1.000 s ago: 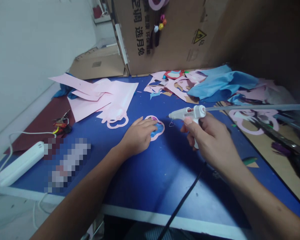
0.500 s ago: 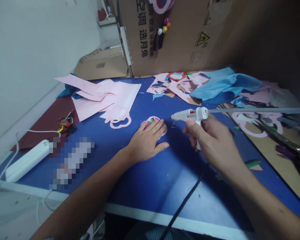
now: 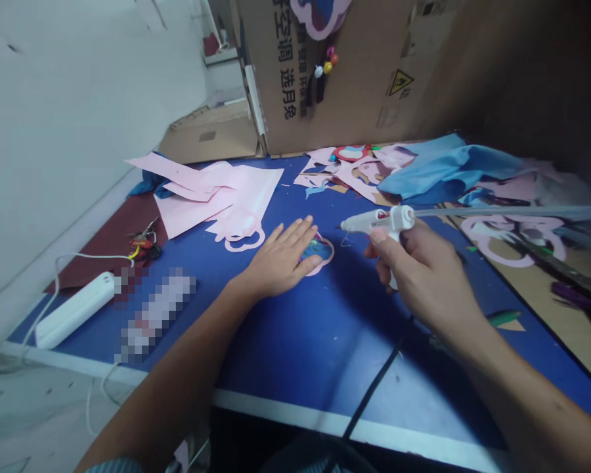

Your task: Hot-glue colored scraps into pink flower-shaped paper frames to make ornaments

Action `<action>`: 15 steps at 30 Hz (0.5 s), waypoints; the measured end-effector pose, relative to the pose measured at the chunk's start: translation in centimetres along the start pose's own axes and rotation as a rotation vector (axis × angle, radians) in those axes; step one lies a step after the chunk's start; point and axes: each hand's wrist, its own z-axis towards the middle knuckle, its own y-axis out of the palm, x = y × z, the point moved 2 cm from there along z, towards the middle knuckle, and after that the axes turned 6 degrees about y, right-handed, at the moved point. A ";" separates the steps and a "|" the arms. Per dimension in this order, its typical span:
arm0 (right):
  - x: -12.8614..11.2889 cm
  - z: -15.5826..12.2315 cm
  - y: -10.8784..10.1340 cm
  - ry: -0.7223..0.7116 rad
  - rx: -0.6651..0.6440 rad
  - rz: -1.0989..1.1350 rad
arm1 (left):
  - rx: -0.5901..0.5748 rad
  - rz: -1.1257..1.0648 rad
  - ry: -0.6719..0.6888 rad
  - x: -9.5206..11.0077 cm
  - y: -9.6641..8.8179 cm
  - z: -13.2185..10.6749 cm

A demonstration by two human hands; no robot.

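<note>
My left hand (image 3: pixel 285 259) lies flat with its fingers stretched out, over the left part of a small pink-edged cutout (image 3: pixel 324 251) with a blue, colourful middle. The fingers hide much of that piece, which rests on the blue tabletop. In my right hand (image 3: pixel 408 259) is a white glue gun (image 3: pixel 369 222), gripped by its handle, nozzle pointing left toward the cutout but apart from it. A thin strand of glue dangles below the tip. From the gun's back a long translucent glue stick (image 3: pixel 502 211) sticks out to the right.
Pink sheets (image 3: pixel 211 187) and pink flower-shaped outlines (image 3: pixel 246 240) lie at the left back. Scraps and blue cloth (image 3: pixel 443 167) sit before a cardboard box (image 3: pixel 354 85). At left are a white power strip (image 3: pixel 76 309) and keys (image 3: pixel 145 243); scissors (image 3: pixel 561 263) lie right.
My left hand has slid left and turned, uncovering the right side of the cutout. The right hand still holds the glue gun in about the same place. The whole view has shifted slightly.
</note>
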 end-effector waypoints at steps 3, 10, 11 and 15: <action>0.2 0.1 0.2 -0.020 0.013 0.003 | -0.078 -0.006 -0.018 0.7 1.0 0.1; 0.6 0.3 0.4 -0.062 0.048 -0.007 | 0.032 0.035 -0.042 0.2 0.3 0.6; 0.7 0.4 0.4 -0.068 0.047 0.002 | 0.006 0.028 -0.030 0.2 0.5 0.7; 1.3 0.8 0.8 -0.084 0.037 0.043 | -0.058 -0.006 -0.035 0.5 1.2 1.1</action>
